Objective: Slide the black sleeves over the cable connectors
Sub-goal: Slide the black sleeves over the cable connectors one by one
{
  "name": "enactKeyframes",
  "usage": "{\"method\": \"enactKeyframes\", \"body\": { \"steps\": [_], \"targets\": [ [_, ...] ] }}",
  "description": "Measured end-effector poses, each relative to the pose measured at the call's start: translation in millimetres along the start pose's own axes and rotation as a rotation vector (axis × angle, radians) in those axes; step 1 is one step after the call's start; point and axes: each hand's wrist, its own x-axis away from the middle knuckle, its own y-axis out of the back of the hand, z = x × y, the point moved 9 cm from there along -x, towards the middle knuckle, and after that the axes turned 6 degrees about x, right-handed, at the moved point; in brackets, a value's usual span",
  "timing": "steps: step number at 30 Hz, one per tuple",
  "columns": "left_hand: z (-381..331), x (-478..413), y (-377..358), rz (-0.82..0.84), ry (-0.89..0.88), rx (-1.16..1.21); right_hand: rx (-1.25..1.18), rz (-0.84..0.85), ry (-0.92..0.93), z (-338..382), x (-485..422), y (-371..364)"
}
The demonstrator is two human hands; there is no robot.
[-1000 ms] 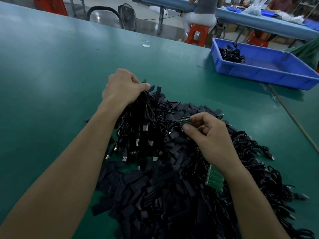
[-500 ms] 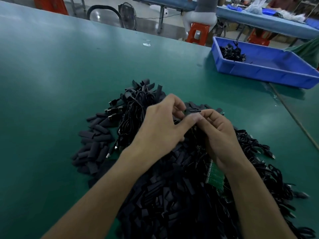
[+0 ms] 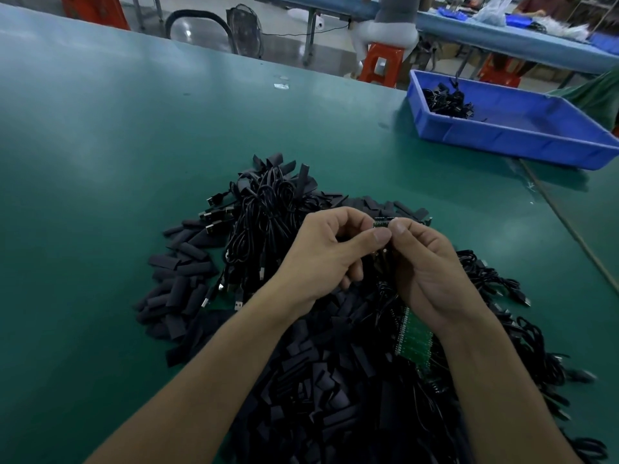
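Both hands are working just above the far edge of the pile of black sleeves (image 3: 187, 296). The left hand (image 3: 321, 256) and the right hand (image 3: 432, 276) are meeting thumb to thumb, fingers curled in, pinching a small connector (image 3: 382, 224) between their tips. It is too small for me to tell whether a sleeve is already started on it. The piece is looking light and rigid, with fine pins along it, so it is asking to be held by its edges, not the pins. The sleeves are looking soft and flattened, probably needing their mouths squeezed open before sliding on. The cable bundle (image 3: 264, 212) is lying limp on the pile's far left side. A green circuit board (image 3: 413, 339) is resting on the pile under the right wrist. A blue tray (image 3: 502, 145) is sitting well beyond the pile, to the right.
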Motion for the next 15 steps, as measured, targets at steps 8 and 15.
{"method": "enactKeyframes", "body": {
  "steps": [8, 15],
  "targets": [
    [1, -2, -5, 0.078, 0.001, 0.048, 0.046, 0.047, -0.035, 2, 0, 0],
    [-26, 7, 0, -0.013, -0.275, 0.065, -0.007, -0.226, -0.027, 11, -8, 43]
  ]
}}
